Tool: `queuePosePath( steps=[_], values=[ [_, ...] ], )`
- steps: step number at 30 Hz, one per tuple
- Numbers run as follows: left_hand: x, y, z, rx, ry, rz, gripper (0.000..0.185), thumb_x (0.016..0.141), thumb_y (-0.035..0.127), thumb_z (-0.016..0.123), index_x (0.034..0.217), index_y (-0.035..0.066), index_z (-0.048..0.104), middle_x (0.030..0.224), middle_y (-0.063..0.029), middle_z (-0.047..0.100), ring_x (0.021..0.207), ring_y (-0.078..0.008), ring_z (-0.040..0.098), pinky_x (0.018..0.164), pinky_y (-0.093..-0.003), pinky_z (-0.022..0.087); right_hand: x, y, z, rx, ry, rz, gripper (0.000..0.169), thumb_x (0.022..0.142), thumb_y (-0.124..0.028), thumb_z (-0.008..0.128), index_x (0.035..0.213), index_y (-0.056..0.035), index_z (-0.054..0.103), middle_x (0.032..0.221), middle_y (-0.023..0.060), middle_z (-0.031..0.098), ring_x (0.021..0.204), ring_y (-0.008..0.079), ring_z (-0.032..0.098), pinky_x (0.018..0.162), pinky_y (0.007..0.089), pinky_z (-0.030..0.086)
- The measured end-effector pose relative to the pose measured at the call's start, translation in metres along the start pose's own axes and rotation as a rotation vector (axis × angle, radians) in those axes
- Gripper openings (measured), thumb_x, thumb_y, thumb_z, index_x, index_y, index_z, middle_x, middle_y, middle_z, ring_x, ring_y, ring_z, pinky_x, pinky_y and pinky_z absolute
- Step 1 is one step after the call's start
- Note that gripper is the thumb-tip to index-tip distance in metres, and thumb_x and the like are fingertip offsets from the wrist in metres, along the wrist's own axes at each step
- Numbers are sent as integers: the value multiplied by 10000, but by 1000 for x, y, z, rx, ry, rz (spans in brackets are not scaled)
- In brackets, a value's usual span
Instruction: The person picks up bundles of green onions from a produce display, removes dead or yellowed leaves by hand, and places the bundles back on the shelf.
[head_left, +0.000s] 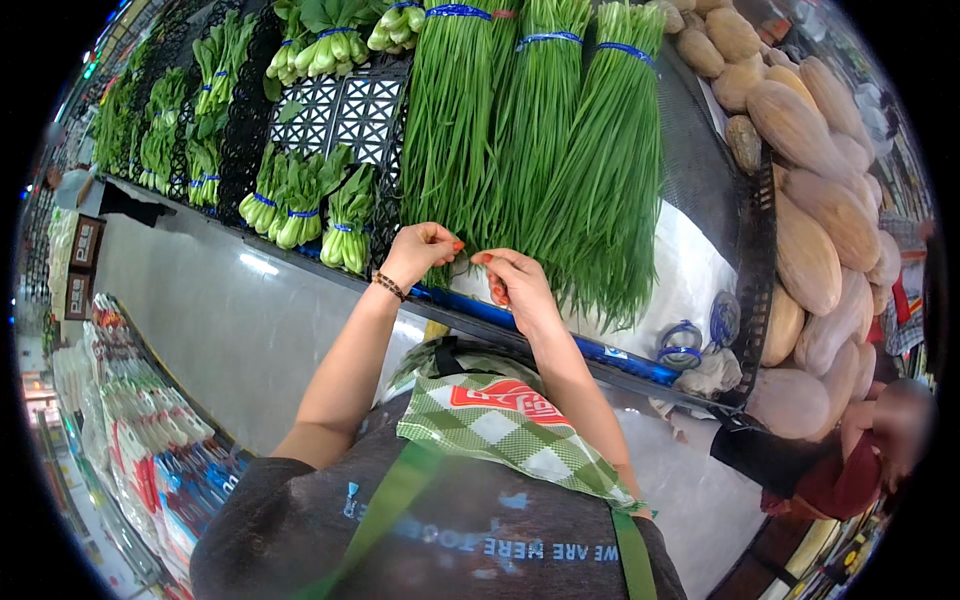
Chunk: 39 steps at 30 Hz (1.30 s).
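Bundles of long, thin green garlic chives (540, 165), bound with blue bands near their far ends, lie in front of me with leaf tips pointing my way. My left hand (418, 256), a beaded bracelet on its wrist, is at the tips of the leftmost bundle, thumb and finger pinched together. Just right of it, my right hand (519, 285) has its fingers curled and thumb against the forefinger. Something small and thin seems to lie between the fingertips; what it is cannot be made out. Both hands hover above the display's blue front edge (480, 306).
Bunches of bok choy (300, 214) sit left in black plastic crates (386, 135). Right of the chives are blue-banded rolls (680, 346), crumpled white material (711, 373) and a black crate wall (759, 277). Beyond are large tan squashes (806, 247). A person (817, 469) is at right.
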<state>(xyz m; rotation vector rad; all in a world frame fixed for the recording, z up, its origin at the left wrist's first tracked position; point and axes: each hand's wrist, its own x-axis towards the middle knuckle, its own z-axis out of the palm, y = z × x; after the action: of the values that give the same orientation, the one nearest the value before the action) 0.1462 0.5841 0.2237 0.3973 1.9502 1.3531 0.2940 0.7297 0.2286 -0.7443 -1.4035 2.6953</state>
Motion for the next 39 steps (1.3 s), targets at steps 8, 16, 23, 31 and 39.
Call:
queuePosePath(
  steps=[8,16,23,31,39],
  values=[
    [14,-9,-25,-63,-139,-15,83,860,80,645,901,10,665,820,-23,669,688,-77,604,642,-210,496,50,17,31,-208,291,-98,159,900,-141,609,968,-6,657,616,-39,484,478,40,399,423,209,289],
    [9,-7,-35,158,-71,7,97,899,78,588,908,-10,550,741,-73,640,603,-117,620,503,-256,514,76,58,19,-714,448,-321,194,788,-105,621,914,9,714,815,154,704,727,236,668,697,318,507],
    [-6,14,-40,538,-123,137,328,871,308,563,750,8,619,632,-177,638,588,-319,652,615,-429,523,81,57,22,-1009,422,-456,201,816,-193,568,837,-16,661,799,212,632,790,408,617,685,437,490],
    [-18,23,-42,511,166,469,410,804,147,662,1143,-21,504,1130,-223,549,966,-372,604,821,-425,502,80,17,80,-998,686,-356,411,799,-338,696,961,35,635,684,181,637,645,340,643,605,420,500],
    [-23,20,-25,563,320,633,661,768,97,687,1330,-48,371,1314,-247,402,1176,-396,460,978,-407,433,101,0,72,-1128,623,-320,431,780,-387,649,868,34,626,836,266,657,810,422,651,727,504,517]
  ],
)
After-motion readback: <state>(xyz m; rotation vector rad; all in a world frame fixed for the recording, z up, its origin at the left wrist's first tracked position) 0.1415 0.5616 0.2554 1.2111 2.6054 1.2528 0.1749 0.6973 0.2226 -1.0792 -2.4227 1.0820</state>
